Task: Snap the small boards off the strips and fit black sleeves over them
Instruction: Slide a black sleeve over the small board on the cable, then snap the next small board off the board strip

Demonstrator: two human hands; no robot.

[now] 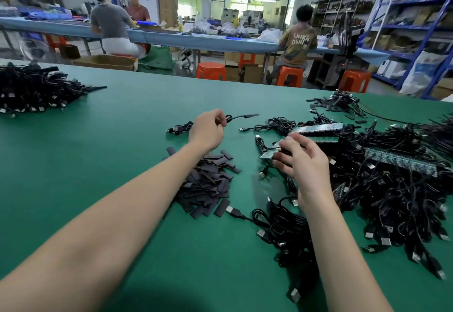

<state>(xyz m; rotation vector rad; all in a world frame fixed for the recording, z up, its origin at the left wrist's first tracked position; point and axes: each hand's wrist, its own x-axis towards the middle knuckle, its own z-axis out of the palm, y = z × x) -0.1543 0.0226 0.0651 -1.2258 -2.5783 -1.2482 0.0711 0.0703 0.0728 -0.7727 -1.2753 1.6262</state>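
Note:
My left hand (208,130) pinches a black USB cable (181,128) whose sleeved end (247,116) points right, just above the green table. A heap of flat black sleeves (208,184) lies under my left wrist. My right hand (301,162) hovers with spread fingers over a board strip (269,153) with cables attached, touching it at the fingertips. More strips (318,129) and one long strip (402,162) lie in the tangle of cables at the right.
The green table (98,164) carries a big cable pile (392,201) at the right, a finished cable heap (31,88) at the far left and loose sleeves (343,108) at the back right. Beyond are seated people, orange stools (210,71) and shelves.

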